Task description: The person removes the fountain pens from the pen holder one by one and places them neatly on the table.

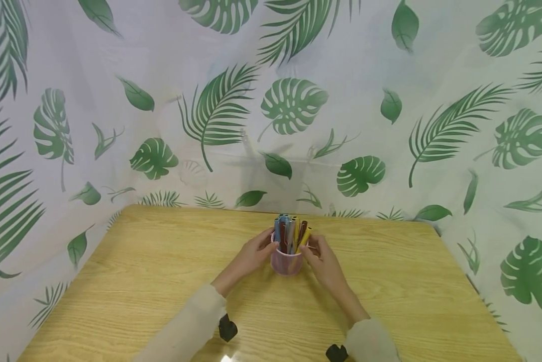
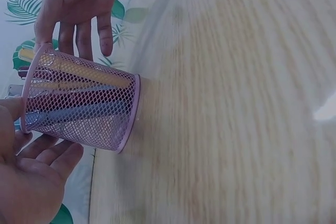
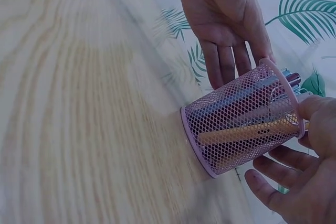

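Note:
A pink mesh pen holder [image 1: 286,265] is upright at the middle of the wooden table, its base at or close to the tabletop. Several pens [image 1: 283,236] in blue, brown, grey and yellow stand inside, their ends above the rim. My left hand [image 1: 254,254] grips the holder's left side, thumb at the rim and fingers along the outer mesh. On the opposite side my right hand [image 1: 323,259] holds the rim between thumb and fingers. Both wrist views show the mesh holder [image 2: 84,100] sideways, with the pens visible through it.
The wooden table [image 1: 171,251] has light yellowish grain. Behind it and at both sides hangs a white cloth [image 1: 320,151] printed with green leaves. A black piece [image 1: 227,329] sits by the left sleeve, another [image 1: 336,353] by the right.

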`<state>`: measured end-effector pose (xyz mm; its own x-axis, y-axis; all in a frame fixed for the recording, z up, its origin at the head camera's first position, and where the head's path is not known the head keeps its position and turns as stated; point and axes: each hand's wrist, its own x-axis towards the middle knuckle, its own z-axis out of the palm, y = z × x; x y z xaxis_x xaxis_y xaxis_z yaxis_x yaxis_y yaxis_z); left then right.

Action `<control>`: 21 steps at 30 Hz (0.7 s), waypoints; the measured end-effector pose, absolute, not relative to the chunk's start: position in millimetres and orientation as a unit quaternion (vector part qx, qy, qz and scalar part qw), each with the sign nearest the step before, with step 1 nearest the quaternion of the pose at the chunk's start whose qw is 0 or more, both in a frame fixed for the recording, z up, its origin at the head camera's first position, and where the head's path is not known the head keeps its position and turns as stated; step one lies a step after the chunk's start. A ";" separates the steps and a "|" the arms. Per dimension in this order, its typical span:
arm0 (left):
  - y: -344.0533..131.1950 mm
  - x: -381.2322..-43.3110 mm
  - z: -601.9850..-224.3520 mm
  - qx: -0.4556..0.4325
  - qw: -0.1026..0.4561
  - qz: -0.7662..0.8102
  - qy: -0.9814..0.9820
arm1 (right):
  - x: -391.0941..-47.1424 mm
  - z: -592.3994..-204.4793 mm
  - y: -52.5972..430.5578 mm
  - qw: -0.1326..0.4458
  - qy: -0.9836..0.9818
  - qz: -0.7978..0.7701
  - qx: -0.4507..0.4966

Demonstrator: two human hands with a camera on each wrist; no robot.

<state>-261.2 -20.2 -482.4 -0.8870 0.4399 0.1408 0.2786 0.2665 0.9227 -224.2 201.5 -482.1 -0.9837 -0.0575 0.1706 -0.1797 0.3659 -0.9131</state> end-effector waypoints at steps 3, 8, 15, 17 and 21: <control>-22.0 -256.8 -482.6 0.226 0.073 0.563 0.792 | -219.3 -480.6 200.2 0.055 -0.824 0.559 0.078; -25.6 -250.0 -482.8 0.234 0.066 0.569 0.786 | -212.7 -480.8 197.2 0.049 -0.821 0.563 0.081; -33.9 -238.7 -483.3 0.237 0.057 0.578 0.779 | -205.9 -483.3 190.9 0.048 -0.815 0.570 0.091; -35.8 -235.8 -483.9 0.237 0.056 0.581 0.777 | -204.2 -484.0 189.2 0.048 -0.815 0.570 0.094; -40.2 -228.7 -484.4 0.230 0.049 0.585 0.777 | -200.4 -484.2 184.8 0.049 -0.814 0.571 0.098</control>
<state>-228.7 -40.2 -484.4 -0.8898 0.4135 0.1930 0.2998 0.2107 0.9305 -200.4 184.8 -484.2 -0.9761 -0.1028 0.1915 -0.2150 0.3296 -0.9193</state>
